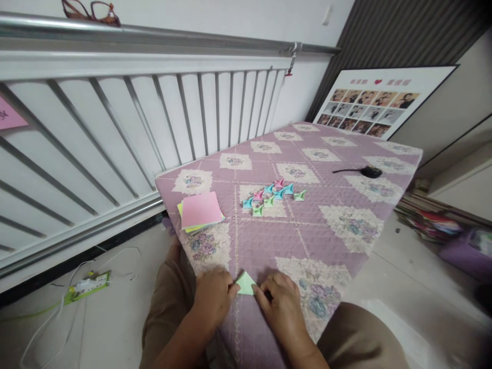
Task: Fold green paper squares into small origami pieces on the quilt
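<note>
A small folded green paper, triangular with its point facing away from me, lies near the front edge of the cloth-covered table. My left hand grips its left corner, fingers curled and thumb on the paper. On the right corner, my right hand has its thumb and curled fingers closed. Beyond them stand several small folded paper pieces in pink, blue and green, among them a green one at the right end. To the left is a stack of square sheets, pink on top with yellow below.
The table has a purple floral cover. A black object with a cord lies at its right. A white radiator runs along the left, and a photo board leans behind. A power strip sits on the floor.
</note>
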Available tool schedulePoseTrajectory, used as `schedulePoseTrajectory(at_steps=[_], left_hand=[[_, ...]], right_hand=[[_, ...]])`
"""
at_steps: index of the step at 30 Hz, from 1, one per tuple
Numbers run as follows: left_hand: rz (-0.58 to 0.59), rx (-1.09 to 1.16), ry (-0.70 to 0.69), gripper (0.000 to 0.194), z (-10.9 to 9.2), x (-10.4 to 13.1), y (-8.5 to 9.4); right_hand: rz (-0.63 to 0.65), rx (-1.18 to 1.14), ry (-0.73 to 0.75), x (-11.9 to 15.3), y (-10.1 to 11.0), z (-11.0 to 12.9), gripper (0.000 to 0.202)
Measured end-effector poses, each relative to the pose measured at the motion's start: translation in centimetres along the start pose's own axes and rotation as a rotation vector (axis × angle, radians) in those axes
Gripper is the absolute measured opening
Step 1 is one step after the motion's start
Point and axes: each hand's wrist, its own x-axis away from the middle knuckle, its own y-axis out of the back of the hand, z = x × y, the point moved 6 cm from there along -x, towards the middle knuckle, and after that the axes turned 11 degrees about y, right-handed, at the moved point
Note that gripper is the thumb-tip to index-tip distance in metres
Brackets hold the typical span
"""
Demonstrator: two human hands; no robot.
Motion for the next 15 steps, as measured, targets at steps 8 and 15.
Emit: schedulePoseTrajectory(at_steps=[8,15], left_hand=[[0.007,-0.024,-0.005,0.026,-0.14,-0.41,-0.19],[0.007,-0.048,-0.013,0.027,-0.25,-0.52,-0.23]], right_hand=[[0.002,-0.003,-0.037,-0.11,-0.35,-0.30,0.023],[0.011,0.005,-0.060,-0.14,-0.47,-0.44,0.023]])
